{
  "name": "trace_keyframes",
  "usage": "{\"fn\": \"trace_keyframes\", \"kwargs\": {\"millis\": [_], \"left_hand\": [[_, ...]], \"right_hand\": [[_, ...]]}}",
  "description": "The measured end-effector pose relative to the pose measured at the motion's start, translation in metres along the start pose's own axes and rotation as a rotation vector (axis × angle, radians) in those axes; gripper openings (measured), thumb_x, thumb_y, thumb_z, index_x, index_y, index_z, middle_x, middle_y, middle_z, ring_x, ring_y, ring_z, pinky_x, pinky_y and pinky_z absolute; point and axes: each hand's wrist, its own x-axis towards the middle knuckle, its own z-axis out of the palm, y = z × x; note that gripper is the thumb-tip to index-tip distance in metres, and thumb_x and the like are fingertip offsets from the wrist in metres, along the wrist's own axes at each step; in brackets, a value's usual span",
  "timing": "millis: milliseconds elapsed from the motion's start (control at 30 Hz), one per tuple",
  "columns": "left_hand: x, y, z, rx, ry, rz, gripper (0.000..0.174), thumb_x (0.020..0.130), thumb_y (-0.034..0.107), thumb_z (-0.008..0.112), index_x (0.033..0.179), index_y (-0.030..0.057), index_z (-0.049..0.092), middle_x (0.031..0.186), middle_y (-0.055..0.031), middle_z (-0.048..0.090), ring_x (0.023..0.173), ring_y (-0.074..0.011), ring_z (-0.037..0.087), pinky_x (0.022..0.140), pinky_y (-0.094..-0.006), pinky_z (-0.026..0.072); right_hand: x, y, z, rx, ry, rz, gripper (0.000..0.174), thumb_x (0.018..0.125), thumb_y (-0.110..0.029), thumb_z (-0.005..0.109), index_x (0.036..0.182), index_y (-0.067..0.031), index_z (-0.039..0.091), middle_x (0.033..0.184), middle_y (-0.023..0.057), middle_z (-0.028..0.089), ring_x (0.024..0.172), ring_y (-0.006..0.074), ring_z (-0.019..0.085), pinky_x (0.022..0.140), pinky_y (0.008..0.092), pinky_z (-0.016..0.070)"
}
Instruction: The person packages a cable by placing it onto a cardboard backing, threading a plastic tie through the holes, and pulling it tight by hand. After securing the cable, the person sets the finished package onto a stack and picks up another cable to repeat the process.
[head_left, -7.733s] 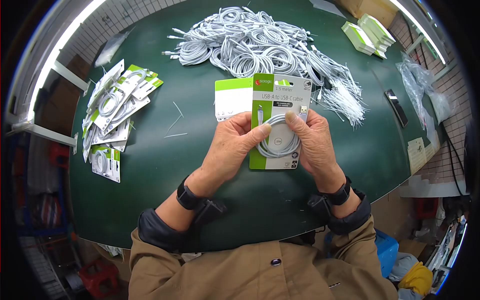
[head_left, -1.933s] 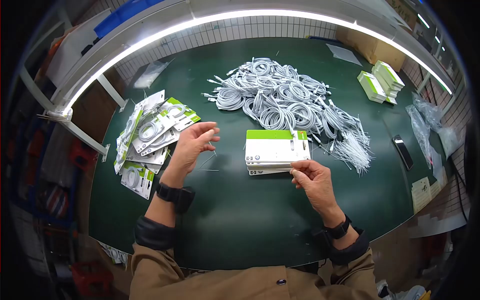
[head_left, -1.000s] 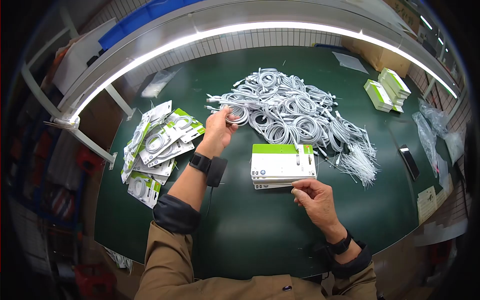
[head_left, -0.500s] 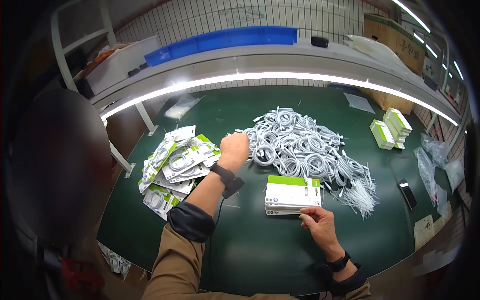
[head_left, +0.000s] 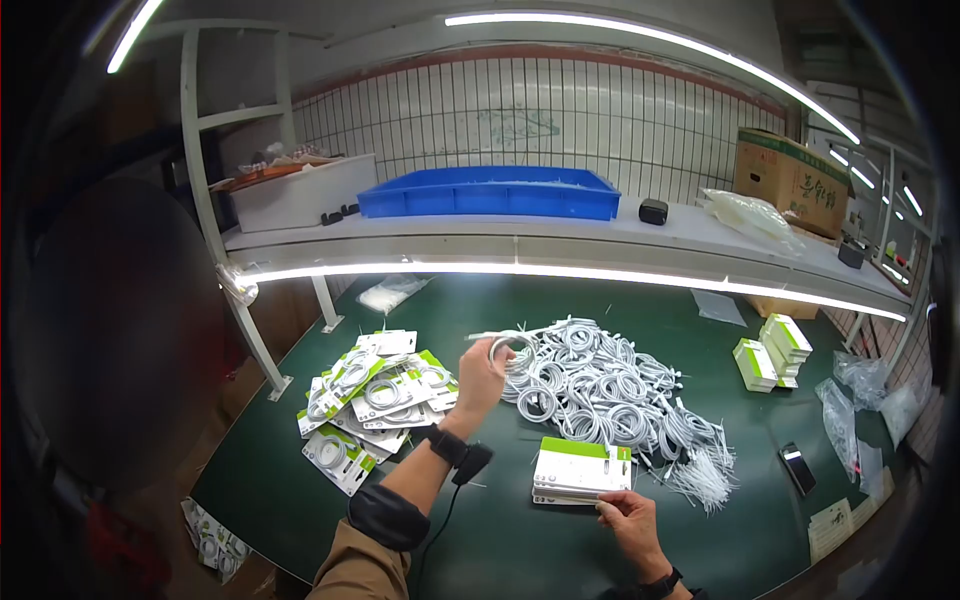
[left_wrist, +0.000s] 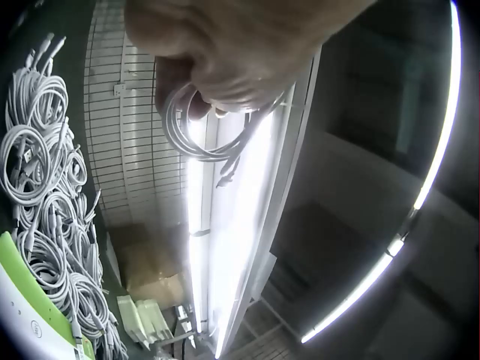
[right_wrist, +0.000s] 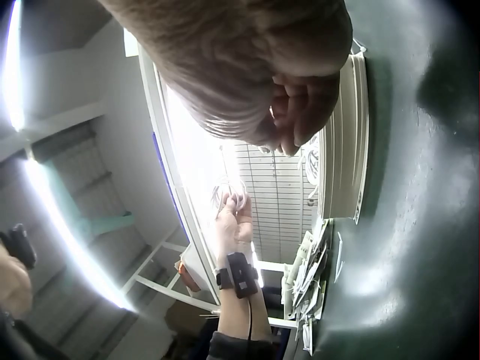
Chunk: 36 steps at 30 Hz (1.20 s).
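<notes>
My left hand (head_left: 482,380) is raised by the left end of the heap of cables (head_left: 595,390) and grips a coiled white cable (left_wrist: 214,155). In the left wrist view the coil hangs below the curled fingers, its end dangling. My right hand (head_left: 632,522) rests at the front right corner of a stack of white-and-green packaging cards (head_left: 572,462). Its fingers are curled, thumb and forefinger together at the edge of the cards; whether they pinch anything I cannot tell. White ties (head_left: 705,490) fan out from the heap's right end. Carded cables (head_left: 385,395) lie piled at the left.
A shelf (head_left: 440,250) with a lamp spans the back of the green table, carrying a blue tray (head_left: 490,203). At the right are stacks of cards (head_left: 785,340), a phone (head_left: 797,470) and plastic bags (head_left: 838,425). A cord (head_left: 435,545) trails from the left wrist camera.
The carded cable held earlier in both hands has left them. My left hand has reached to the heap and now lifts a coiled cable. The right hand stays by the stack; the head view tilts up.
</notes>
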Motion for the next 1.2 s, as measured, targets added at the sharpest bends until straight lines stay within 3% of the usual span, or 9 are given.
{"fn": "trace_keyframes", "kwargs": {"millis": [67,267,367,400,533,667,800,1033,1200], "left_hand": [[-0.017,-0.014,0.007,-0.237,-0.041,0.126,0.022,0.096,0.003,0.062,0.114,0.0012,0.074,0.094,-0.0139,0.076,0.087,-0.0317,0.073,0.08,-0.0344,0.058],[-0.058,0.068,0.01,0.071,-0.22,0.733,0.042,0.079,-0.003,0.071,0.12,0.0061,0.076,0.106,-0.0084,0.075,0.105,-0.0278,0.071,0.085,-0.0387,0.0615],[-0.092,0.088,0.033,0.088,-0.311,0.905,0.036,0.08,0.006,0.074,0.116,0.0067,0.078,0.112,-0.0069,0.073,0.105,-0.0261,0.072,0.088,-0.0384,0.0633],[-0.103,0.096,0.039,0.109,-0.307,0.967,0.038,0.082,0.007,0.074,0.12,0.0064,0.077,0.113,-0.0069,0.072,0.106,-0.0272,0.072,0.089,-0.0386,0.0632],[-0.127,0.108,0.062,0.03,-0.353,0.901,0.044,0.084,0.008,0.072,0.128,0.0067,0.073,0.117,-0.0078,0.07,0.11,-0.0286,0.07,0.096,-0.0412,0.0605],[-0.144,0.115,0.066,-0.118,-0.498,0.866,0.043,0.083,0.007,0.076,0.126,0.0059,0.071,0.113,-0.0083,0.069,0.113,-0.0315,0.068,0.098,-0.0436,0.0589],[-0.153,0.102,0.067,-0.198,-0.501,0.817,0.041,0.082,0.003,0.079,0.122,0.0082,0.074,0.115,-0.0078,0.072,0.119,-0.0338,0.068,0.101,-0.0459,0.0579],[-0.16,0.085,0.062,-0.302,-0.485,0.556,0.031,0.076,-0.009,0.077,0.104,0.0047,0.073,0.115,-0.0093,0.073,0.131,-0.0352,0.065,0.108,-0.0477,0.0548],[-0.154,0.093,0.066,-0.322,-0.38,0.271,0.026,0.079,-0.012,0.074,0.099,0.0035,0.077,0.106,-0.0102,0.077,0.117,-0.032,0.072,0.111,-0.0465,0.0522]], "right_hand": [[-0.001,0.001,-0.002,0.014,-0.005,0.002,0.017,0.096,-0.003,0.076,0.111,0.0043,0.075,0.087,0.0053,0.075,0.073,0.0095,0.07,0.067,0.0222,0.0566],[-0.003,-0.001,-0.011,0.169,-0.193,0.115,0.024,0.097,-0.004,0.074,0.119,0.0046,0.073,0.101,0.0106,0.077,0.083,0.0138,0.072,0.075,0.0268,0.0591],[-0.01,-0.02,-0.01,0.266,-0.4,0.159,0.04,0.096,-0.004,0.072,0.135,0.0048,0.066,0.12,0.015,0.074,0.096,0.0179,0.073,0.084,0.0301,0.0591],[-0.009,-0.018,-0.016,0.202,-0.595,0.181,0.063,0.095,-0.019,0.075,0.15,0.004,0.052,0.138,0.0177,0.067,0.111,0.0217,0.07,0.091,0.0333,0.0572],[-0.017,-0.014,0.001,0.24,-1.031,0.237,0.089,0.093,-0.05,0.074,0.156,0.0039,0.043,0.147,0.0211,0.061,0.119,0.025,0.066,0.096,0.0378,0.0544],[-0.009,0.011,-0.013,0.346,-0.931,0.335,0.082,0.093,-0.043,0.074,0.155,0.0017,0.043,0.143,0.0195,0.062,0.123,0.027,0.066,0.1,0.0386,0.0537],[-0.017,-0.014,-0.016,0.718,-0.625,0.085,0.066,0.097,-0.029,0.073,0.148,0.0045,0.048,0.14,0.016,0.063,0.126,0.0273,0.066,0.11,0.0384,0.0509],[-0.014,-0.028,-0.03,0.344,-0.529,0.062,0.043,0.107,-0.024,0.058,0.135,0.0083,0.061,0.13,0.0137,0.068,0.123,0.0235,0.066,0.109,0.0386,0.0509],[-0.005,-0.054,-0.012,0.122,-0.259,-0.104,0.031,0.11,-0.019,0.053,0.102,0.0039,0.073,0.092,0.0071,0.074,0.085,0.0134,0.067,0.078,0.0283,0.0537]]}}
